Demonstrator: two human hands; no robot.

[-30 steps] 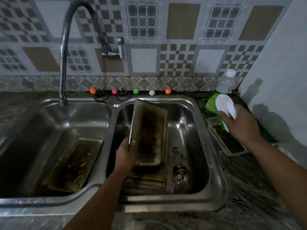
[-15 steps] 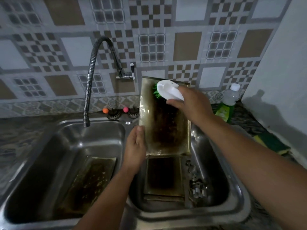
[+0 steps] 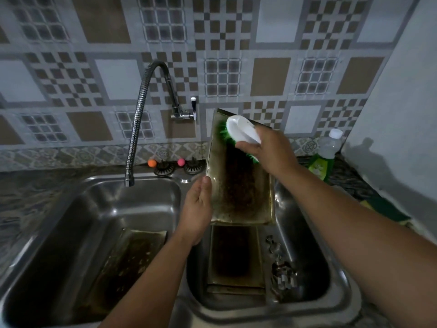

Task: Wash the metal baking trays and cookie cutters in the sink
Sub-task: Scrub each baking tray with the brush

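Observation:
A grimy metal baking tray (image 3: 238, 192) stands tilted upright over the right sink basin (image 3: 314, 263). My left hand (image 3: 197, 209) holds its left edge, thumb up along the rim. My right hand (image 3: 267, 152) grips a white scrub brush (image 3: 241, 131) with green bristles, pressed against the tray's upper part. More dirty trays (image 3: 234, 254) lie stacked on the right basin's floor. Several metal cookie cutters (image 3: 281, 273) sit beside them to the right. Another dirty tray (image 3: 127, 259) leans in the left basin (image 3: 71, 221).
A flexible tap (image 3: 139, 114) arches over the left basin, its lever (image 3: 193, 107) on the tiled wall. A green dish-soap bottle (image 3: 324, 157) and a green-yellow sponge (image 3: 387, 211) sit on the right counter. Two drain strainers (image 3: 177, 168) lie behind the sink.
My right hand came from the right counter with the brush and set it on the tray's top. My left hand raised the tray more upright. The view tilted up.

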